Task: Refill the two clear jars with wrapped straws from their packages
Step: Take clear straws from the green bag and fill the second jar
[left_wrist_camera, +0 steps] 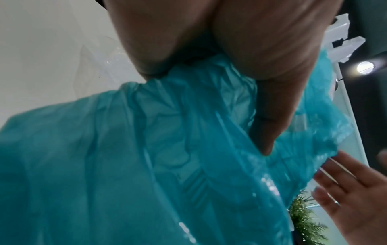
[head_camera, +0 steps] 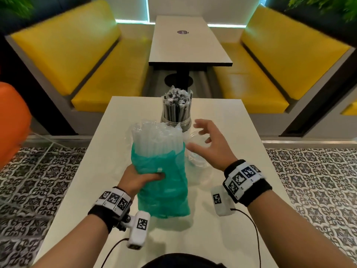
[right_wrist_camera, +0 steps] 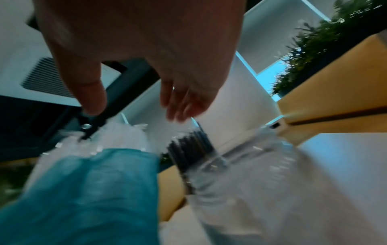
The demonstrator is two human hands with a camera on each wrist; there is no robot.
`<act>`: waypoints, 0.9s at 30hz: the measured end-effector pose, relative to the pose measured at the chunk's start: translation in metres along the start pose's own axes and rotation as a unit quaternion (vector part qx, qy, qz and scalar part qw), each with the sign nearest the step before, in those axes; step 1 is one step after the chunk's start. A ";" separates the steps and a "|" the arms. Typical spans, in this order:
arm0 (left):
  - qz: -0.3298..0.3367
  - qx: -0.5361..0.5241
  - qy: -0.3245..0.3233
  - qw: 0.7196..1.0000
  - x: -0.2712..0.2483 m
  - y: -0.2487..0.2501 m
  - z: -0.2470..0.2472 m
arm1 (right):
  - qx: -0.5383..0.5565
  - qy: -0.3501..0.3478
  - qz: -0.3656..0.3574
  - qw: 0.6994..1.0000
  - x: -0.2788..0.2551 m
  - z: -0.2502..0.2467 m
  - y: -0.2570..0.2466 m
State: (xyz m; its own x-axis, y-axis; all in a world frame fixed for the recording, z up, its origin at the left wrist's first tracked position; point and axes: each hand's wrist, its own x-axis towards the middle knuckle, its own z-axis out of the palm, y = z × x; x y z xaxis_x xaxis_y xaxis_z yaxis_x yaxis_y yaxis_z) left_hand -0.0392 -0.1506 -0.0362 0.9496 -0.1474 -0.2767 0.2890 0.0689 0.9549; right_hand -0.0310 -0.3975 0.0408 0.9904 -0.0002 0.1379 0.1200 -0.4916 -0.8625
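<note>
A teal package (head_camera: 164,182) of clear wrapped straws (head_camera: 157,140) stands upright on the white table (head_camera: 231,229). My left hand (head_camera: 141,176) grips its middle; thumb and fingers (left_wrist_camera: 270,116) press into the teal plastic (left_wrist_camera: 146,165). An empty clear jar (head_camera: 197,149) stands just right of the package, partly hidden behind my right hand (head_camera: 207,141). That hand hovers over the jar with fingers spread and holds nothing (right_wrist_camera: 134,102). Behind, a second clear jar (head_camera: 176,110) is full of dark wrapped straws (right_wrist_camera: 188,149). The empty jar (right_wrist_camera: 251,182) is blurred in the right wrist view.
Crumpled clear plastic film (head_camera: 128,136) lies behind the package on the left. Yellow booth benches (head_camera: 108,78) and another table (head_camera: 188,41) lie beyond the far edge. An orange seat (head_camera: 13,120) is at the left. Patterned tile floor (head_camera: 309,180) flanks the table.
</note>
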 end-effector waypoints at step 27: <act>0.109 0.047 -0.025 0.993 0.000 0.048 0.001 | 0.123 -0.151 0.066 0.979 0.016 0.034 -0.052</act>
State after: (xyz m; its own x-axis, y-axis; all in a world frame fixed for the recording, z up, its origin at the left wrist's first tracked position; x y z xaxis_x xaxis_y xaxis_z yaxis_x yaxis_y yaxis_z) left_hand -0.0258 -0.1480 0.0098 0.9804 -0.1882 -0.0581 0.0617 0.0132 0.9980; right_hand -0.0189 -0.3420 0.0713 0.9691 0.2252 -0.1007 -0.0346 -0.2798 -0.9594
